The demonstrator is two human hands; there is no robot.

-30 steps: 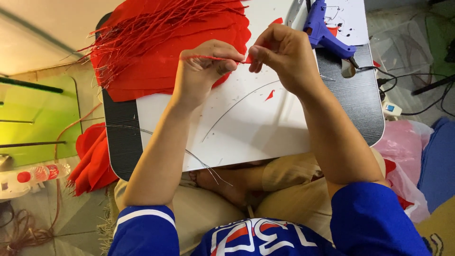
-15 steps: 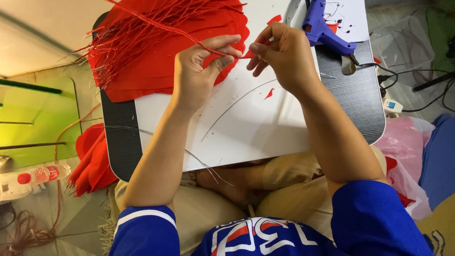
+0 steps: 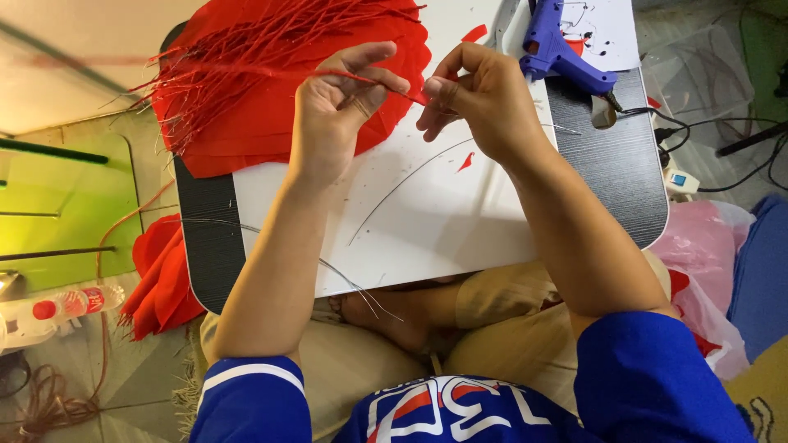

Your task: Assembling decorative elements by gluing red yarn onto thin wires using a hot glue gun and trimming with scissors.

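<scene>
I see a thin red strip (image 3: pixel 361 78), narrow and slightly bowed, pinched at its near end between the fingertips of my left hand (image 3: pixel 336 115) and my right hand (image 3: pixel 484 102); it runs leftward, raised above the white tabletop (image 3: pixel 427 221); its far end blurs into loose red strands.

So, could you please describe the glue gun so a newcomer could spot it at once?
Start at the white board on the person's lap and go to its far right corner. The glue gun lies there beyond the right hand, the only blue, pistol-shaped thing among red scraps.
</scene>
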